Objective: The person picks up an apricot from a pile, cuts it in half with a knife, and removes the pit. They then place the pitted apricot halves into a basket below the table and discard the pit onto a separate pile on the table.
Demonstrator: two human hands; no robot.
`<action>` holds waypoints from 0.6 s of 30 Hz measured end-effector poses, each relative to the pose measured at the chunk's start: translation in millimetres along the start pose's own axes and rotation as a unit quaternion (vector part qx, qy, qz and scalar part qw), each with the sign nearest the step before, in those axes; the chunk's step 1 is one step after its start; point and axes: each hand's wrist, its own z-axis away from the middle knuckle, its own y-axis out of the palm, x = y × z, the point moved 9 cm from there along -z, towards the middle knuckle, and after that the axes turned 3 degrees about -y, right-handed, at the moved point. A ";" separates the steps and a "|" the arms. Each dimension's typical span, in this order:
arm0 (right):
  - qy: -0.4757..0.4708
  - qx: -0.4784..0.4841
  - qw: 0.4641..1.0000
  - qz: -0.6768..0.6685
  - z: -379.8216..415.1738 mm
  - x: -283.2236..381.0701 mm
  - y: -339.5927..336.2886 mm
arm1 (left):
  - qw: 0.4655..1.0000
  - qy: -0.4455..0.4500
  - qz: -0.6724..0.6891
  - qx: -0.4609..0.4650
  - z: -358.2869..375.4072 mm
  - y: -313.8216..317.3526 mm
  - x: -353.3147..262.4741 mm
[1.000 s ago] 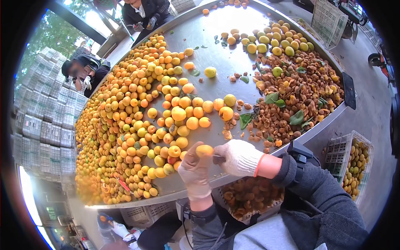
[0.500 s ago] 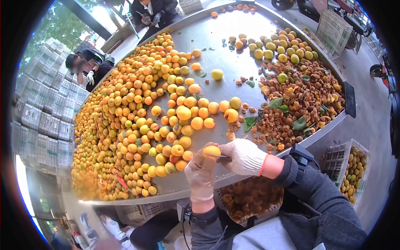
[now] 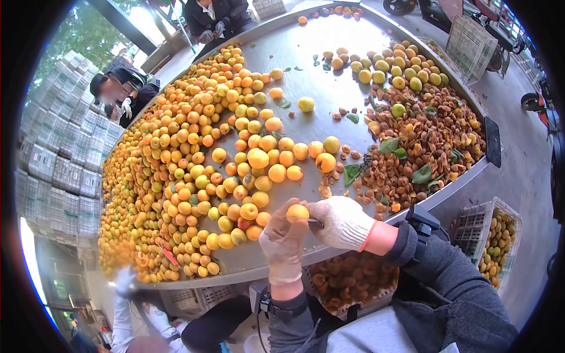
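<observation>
A yellow-orange apricot (image 3: 297, 212) is pinched between the fingertips of my left hand (image 3: 282, 244), which wears a thin, stained glove. My right hand (image 3: 344, 223), in a white knitted glove with a red-edged cuff, closes on a small knife; its handle is hidden. The short knife blade (image 3: 313, 221) reaches the lower right side of the fruit. Both hands are just above the near edge of the metal table (image 3: 338, 265). Below them stands a crate of halved apricots (image 3: 353, 279).
A large heap of apricots (image 3: 176, 170) covers the table's left side. Pits (image 3: 424, 141) with leaves lie at right, near greener apricots (image 3: 406, 65). A full crate (image 3: 471, 226) is on the floor. Co-workers (image 3: 126, 88) stand around; a gloved hand (image 3: 125, 281) is at lower left.
At lower left a co-worker's gloved hand has risen to the table edge. My hands stay almost in place, with the apricot turned slightly against the blade.
</observation>
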 end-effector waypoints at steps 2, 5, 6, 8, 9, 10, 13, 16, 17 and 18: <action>0.002 -0.016 1.000 -0.007 0.1 -0.7 -3.3 | 0.999 -0.009 -0.029 -0.022 5.2 2.3 -1.9; 0.009 0.020 0.998 0.052 -1.8 -5.4 -1.1 | 0.994 0.061 -0.080 -0.045 8.4 4.0 -12.7; 0.011 0.045 0.999 0.027 -3.0 -5.5 0.3 | 0.987 0.093 -0.129 -0.037 8.2 4.5 -16.5; 0.012 0.071 0.997 0.002 -3.3 -7.6 1.9 | 0.976 0.126 -0.176 -0.029 9.1 9.3 -20.8; 0.017 0.085 0.996 0.000 -2.4 -11.2 3.6 | 0.986 0.106 -0.129 -0.015 8.3 13.8 -17.0; 0.013 0.103 0.995 -0.002 -4.1 -11.6 6.1 | 0.992 0.093 -0.083 -0.008 7.9 16.3 -15.6; 0.047 0.056 0.997 0.027 -3.6 -6.6 -0.9 | 0.987 0.068 -0.144 -0.030 1.1 7.2 -3.7; 0.078 0.141 0.983 -0.087 -1.1 -12.8 8.7 | 0.996 0.031 -0.083 0.000 1.2 11.4 -1.9; 0.073 0.145 0.983 -0.087 -1.2 -16.0 8.9 | 0.996 0.035 -0.082 -0.006 1.6 8.4 -4.8; 0.070 0.178 0.969 -0.154 0.3 -17.8 15.9 | 0.995 0.036 -0.093 0.019 1.7 11.4 -5.7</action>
